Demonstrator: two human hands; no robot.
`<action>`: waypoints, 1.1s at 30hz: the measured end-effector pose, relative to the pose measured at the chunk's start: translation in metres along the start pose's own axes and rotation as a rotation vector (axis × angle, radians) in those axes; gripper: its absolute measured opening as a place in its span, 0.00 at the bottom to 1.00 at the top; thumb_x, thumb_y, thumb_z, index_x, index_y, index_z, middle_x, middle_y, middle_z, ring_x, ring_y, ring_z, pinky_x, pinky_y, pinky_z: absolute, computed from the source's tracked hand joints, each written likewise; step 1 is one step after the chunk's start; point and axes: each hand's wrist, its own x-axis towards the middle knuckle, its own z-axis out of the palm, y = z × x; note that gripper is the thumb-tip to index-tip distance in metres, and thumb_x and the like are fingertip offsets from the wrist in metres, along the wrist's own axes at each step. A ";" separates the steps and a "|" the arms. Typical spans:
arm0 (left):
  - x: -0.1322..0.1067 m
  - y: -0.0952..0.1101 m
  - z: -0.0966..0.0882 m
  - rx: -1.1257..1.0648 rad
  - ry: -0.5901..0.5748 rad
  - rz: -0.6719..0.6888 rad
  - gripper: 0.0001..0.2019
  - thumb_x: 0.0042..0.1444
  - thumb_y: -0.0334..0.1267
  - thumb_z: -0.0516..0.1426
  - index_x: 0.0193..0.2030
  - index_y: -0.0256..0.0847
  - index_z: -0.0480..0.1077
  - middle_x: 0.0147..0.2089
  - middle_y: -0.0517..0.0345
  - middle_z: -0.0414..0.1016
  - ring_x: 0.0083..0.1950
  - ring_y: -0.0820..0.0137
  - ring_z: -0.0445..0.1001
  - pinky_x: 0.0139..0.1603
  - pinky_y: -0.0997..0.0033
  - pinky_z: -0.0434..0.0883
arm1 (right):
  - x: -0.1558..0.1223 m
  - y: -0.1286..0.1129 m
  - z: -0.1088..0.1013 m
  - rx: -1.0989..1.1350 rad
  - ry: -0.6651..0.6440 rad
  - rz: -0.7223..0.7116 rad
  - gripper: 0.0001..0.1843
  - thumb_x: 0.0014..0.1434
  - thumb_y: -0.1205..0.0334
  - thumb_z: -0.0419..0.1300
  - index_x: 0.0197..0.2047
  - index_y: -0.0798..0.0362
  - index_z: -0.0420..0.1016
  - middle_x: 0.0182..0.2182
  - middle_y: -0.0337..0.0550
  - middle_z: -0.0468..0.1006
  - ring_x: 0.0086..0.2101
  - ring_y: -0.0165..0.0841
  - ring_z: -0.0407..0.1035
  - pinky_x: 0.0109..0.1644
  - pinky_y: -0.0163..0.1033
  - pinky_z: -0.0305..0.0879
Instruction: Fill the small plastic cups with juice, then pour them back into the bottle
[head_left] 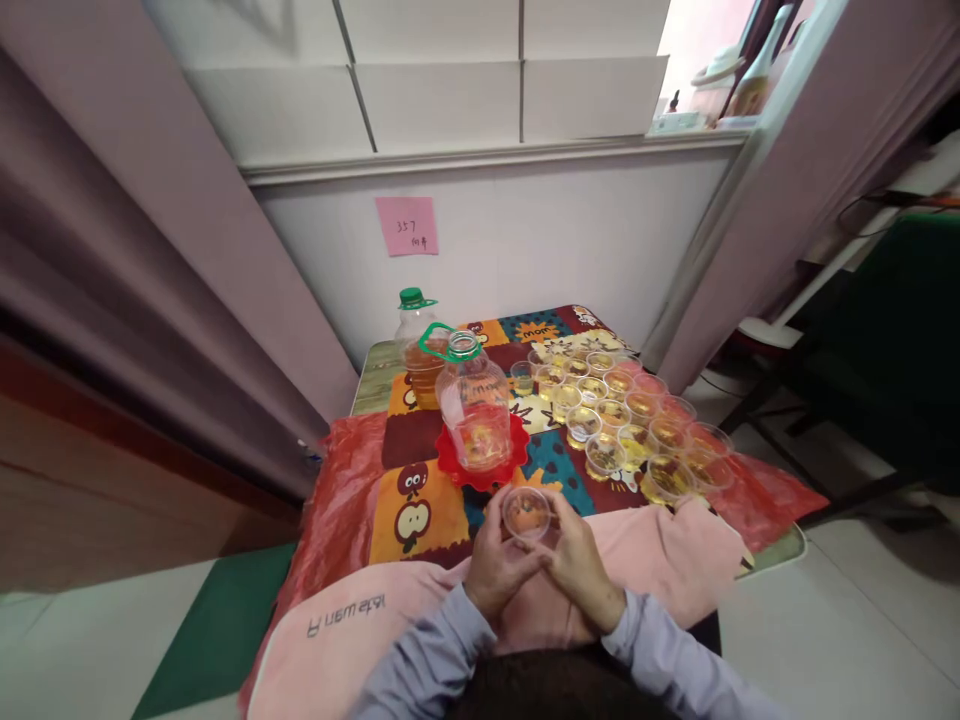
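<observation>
Between my two hands, near the table's front edge, is a clear plastic cup (526, 514). My left hand (497, 563) wraps its left side and my right hand (577, 560) its right side; the fingers of both press on it. No yellow liquid shows inside it. Just beyond the cup, a clear jug (480, 415) with a green handle and an uncapped mouth stands in a red scalloped dish (519, 456). Behind it to the left is another jug (424, 370) with a green cap and amber liquid.
Several clear cups with yellow liquid (606, 455) crowd the table's right side. A pink cloth (420, 625) covers the front edge, over a patterned tablecloth (420, 500) and red plastic sheeting (337, 490). A dark chair (885, 330) stands at right; a wall (540, 240) rises behind.
</observation>
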 end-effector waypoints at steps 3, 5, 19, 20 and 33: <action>0.000 0.000 0.009 -0.125 0.033 -0.079 0.38 0.51 0.59 0.74 0.63 0.44 0.71 0.60 0.44 0.83 0.63 0.49 0.83 0.66 0.44 0.79 | -0.005 0.005 -0.001 -0.020 -0.057 -0.109 0.29 0.58 0.66 0.66 0.62 0.45 0.75 0.54 0.49 0.86 0.52 0.47 0.83 0.57 0.53 0.82; 0.002 -0.002 0.008 -0.108 0.085 -0.072 0.32 0.53 0.55 0.74 0.59 0.44 0.73 0.57 0.45 0.84 0.60 0.51 0.84 0.66 0.44 0.79 | -0.008 0.003 -0.013 -0.046 -0.072 -0.156 0.32 0.59 0.66 0.67 0.66 0.43 0.73 0.58 0.51 0.84 0.56 0.51 0.81 0.61 0.58 0.81; 0.003 -0.005 0.004 0.038 0.243 -0.007 0.26 0.57 0.52 0.72 0.57 0.44 0.73 0.55 0.45 0.83 0.58 0.55 0.84 0.63 0.46 0.80 | -0.019 0.052 -0.165 -0.476 0.696 0.214 0.47 0.53 0.23 0.70 0.60 0.53 0.74 0.49 0.58 0.85 0.43 0.49 0.81 0.50 0.54 0.77; 0.003 -0.005 0.004 0.044 0.249 -0.004 0.26 0.57 0.52 0.72 0.56 0.44 0.73 0.55 0.45 0.84 0.58 0.55 0.84 0.62 0.46 0.80 | -0.020 0.054 -0.163 -0.518 0.681 0.216 0.48 0.53 0.22 0.68 0.61 0.53 0.74 0.48 0.58 0.85 0.42 0.49 0.81 0.48 0.53 0.77; 0.002 -0.009 0.003 0.062 0.235 0.000 0.25 0.57 0.51 0.71 0.57 0.45 0.73 0.55 0.45 0.84 0.59 0.54 0.83 0.64 0.43 0.79 | -0.012 0.044 -0.170 -0.946 0.714 -0.072 0.38 0.65 0.29 0.64 0.61 0.54 0.76 0.50 0.60 0.83 0.48 0.56 0.79 0.54 0.58 0.74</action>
